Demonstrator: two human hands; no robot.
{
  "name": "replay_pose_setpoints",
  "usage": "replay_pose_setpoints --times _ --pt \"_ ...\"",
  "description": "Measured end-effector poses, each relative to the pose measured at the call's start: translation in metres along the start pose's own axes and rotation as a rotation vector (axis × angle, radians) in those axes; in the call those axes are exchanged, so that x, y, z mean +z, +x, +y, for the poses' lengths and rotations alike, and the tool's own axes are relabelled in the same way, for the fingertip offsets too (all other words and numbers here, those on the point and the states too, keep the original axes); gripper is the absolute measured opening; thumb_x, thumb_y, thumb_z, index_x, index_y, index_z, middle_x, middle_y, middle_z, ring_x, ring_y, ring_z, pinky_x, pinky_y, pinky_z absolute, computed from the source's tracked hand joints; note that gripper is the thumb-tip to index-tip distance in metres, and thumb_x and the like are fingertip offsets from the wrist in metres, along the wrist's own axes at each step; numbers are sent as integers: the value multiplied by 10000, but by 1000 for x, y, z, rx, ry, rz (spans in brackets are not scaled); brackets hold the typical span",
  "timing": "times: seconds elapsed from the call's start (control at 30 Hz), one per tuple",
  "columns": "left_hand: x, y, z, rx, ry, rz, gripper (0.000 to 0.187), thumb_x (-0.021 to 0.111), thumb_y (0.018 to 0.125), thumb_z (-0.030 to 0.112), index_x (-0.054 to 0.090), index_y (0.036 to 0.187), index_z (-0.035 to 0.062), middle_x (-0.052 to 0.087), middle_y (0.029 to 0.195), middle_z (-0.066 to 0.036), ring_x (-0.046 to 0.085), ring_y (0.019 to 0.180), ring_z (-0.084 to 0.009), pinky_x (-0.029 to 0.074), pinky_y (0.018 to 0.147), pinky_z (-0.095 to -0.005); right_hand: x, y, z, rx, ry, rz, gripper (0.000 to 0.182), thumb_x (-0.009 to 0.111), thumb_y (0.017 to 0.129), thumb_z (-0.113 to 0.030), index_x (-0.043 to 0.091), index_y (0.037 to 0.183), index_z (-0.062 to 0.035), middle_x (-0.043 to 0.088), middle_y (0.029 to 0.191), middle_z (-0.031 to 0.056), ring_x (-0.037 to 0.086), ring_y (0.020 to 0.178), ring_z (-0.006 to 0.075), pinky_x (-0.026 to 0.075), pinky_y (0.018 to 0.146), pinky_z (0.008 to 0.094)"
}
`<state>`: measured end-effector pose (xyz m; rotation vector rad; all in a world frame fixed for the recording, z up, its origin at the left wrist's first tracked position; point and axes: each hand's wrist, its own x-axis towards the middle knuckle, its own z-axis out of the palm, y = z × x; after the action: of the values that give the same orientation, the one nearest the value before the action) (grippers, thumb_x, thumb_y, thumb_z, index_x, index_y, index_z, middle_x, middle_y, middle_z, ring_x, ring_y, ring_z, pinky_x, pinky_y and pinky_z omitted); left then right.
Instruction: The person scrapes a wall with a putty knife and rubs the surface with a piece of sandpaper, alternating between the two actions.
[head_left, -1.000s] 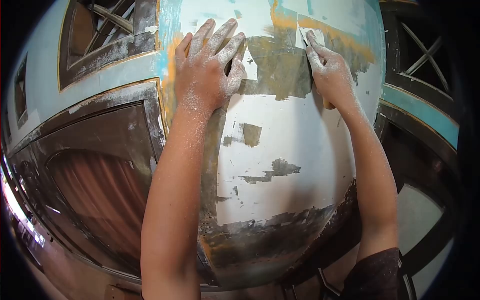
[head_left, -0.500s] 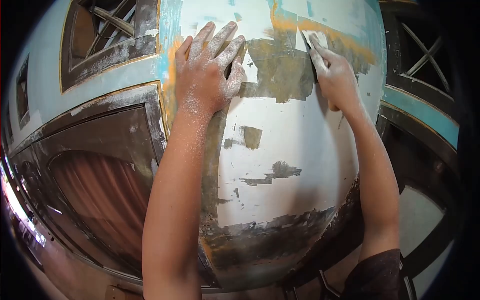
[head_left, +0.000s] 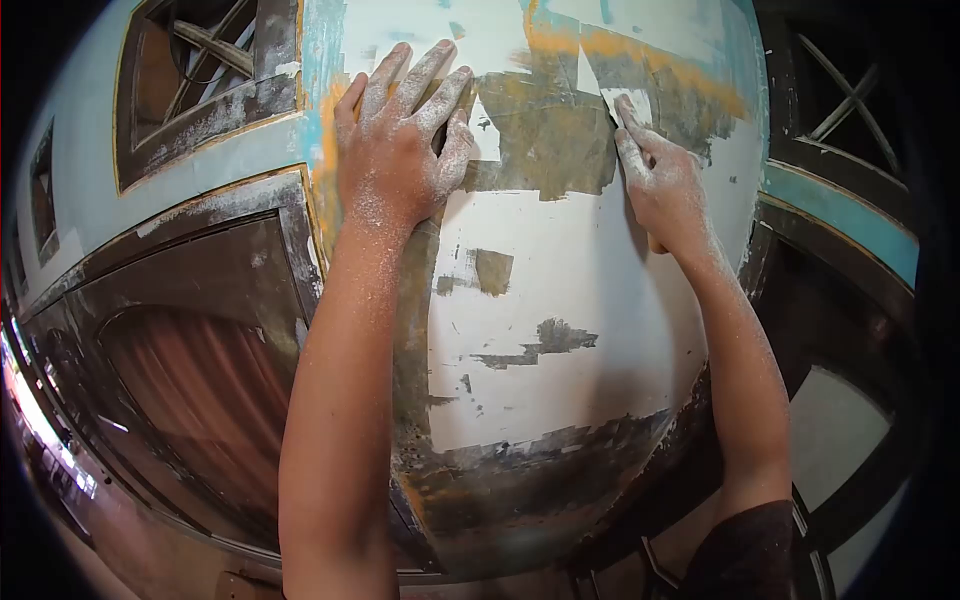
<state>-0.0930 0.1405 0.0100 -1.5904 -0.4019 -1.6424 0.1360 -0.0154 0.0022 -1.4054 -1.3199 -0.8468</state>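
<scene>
My left hand (head_left: 405, 150) lies with its fingers spread against the wall (head_left: 540, 235), dusted with white powder. My right hand (head_left: 665, 185) is closed around a putty knife, its fingers pointing up along the tool. The end of the putty knife's handle (head_left: 657, 244) shows below the palm; most of the tool is hidden by the hand. White putty (head_left: 624, 98) shows at the fingertips, by the blade. Around it the wall has a grey-brown bare patch (head_left: 555, 145), with white coating below and orange and turquoise paint above.
To the left stands a dark wooden door frame (head_left: 190, 240) with a reddish curtain (head_left: 205, 375) behind an arched pane. Crossed-bar windows sit at the upper left (head_left: 215, 60) and upper right (head_left: 845, 95). The wall's rough dark base (head_left: 530, 480) lies below.
My right hand has drawn the putty knife a little down the wall. My left hand stays flat on it, while the view has shifted slightly.
</scene>
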Motion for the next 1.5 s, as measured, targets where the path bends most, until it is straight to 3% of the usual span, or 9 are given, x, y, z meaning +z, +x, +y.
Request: replay_pose_setpoints --times 0.1,0.23,0.27,0.47,0.73,0.87,1.03,1.37,1.5 --pt "1 -1 1 1 11 4 433 625 946 267 674 1375 280 549 1533 70 449 1451 -228 272 1211 -439 3 -3 4 -68 1 41 410 557 1035 -251 607 1421 -122 677 930 300 681 830 444 524 770 456" --pt "2 -1 2 -9 33 -1 427 627 949 277 673 1373 289 549 1530 75 450 1450 -225 273 1212 -434 -4 -5 -10 36 -26 -23 412 547 1037 -257 603 1427 -139 687 947 280 668 844 463 524 779 466" --pt "2 0 2 -7 27 7 427 626 948 273 675 1372 287 550 1529 76 451 1449 -225 271 1213 -434 3 0 -4 -46 -6 35 408 548 1037 -257 606 1421 -132 692 968 276 671 858 462 524 790 473" --pt "2 0 2 -8 22 15 426 633 942 267 681 1364 279 554 1527 78 451 1449 -225 271 1215 -435 1 -1 -8 18 -1 17 403 546 1041 -266 607 1423 -154 695 1017 276 681 899 458 531 816 457" --pt "2 -1 1 -8 17 13 419 632 942 275 686 1357 276 553 1528 75 455 1446 -229 274 1215 -450 1 10 -8 -15 -34 37 417 530 1047 -274 602 1437 -143 663 783 256 642 655 372 524 728 448" --pt "2 -1 1 -1 3 19 413 636 941 274 689 1351 277 560 1522 73 458 1444 -237 278 1211 -457 1 22 -10 -46 -53 33 428 525 1047 -268 585 1455 -155 677 800 248 635 636 365 528 733 443" --pt "0 1 1 0 0 17 405 640 942 275 694 1343 276 568 1513 67 461 1440 -241 281 1208 -462 -8 18 -32 75 -70 -26 408 528 1045 -264 610 1431 -161 701 878 252 645 693 380 535 771 443" --pt "1 0 0 -11 -27 14 406 632 943 282 693 1344 284 560 1518 73 456 1441 -238 268 1212 -466 0 34 -33 29 -61 33 408 522 1036 -271 622 1412 -147 714 979 261 692 863 437 532 846 475" --pt "0 0 -1 -15 -20 10 411 633 939 281 691 1346 285 556 1521 73 455 1441 -239 267 1213 -470 4 34 -27 -72 -65 108 407 517 1033 -275 642 1373 -90 723 1013 254 696 894 436 537 873 471"
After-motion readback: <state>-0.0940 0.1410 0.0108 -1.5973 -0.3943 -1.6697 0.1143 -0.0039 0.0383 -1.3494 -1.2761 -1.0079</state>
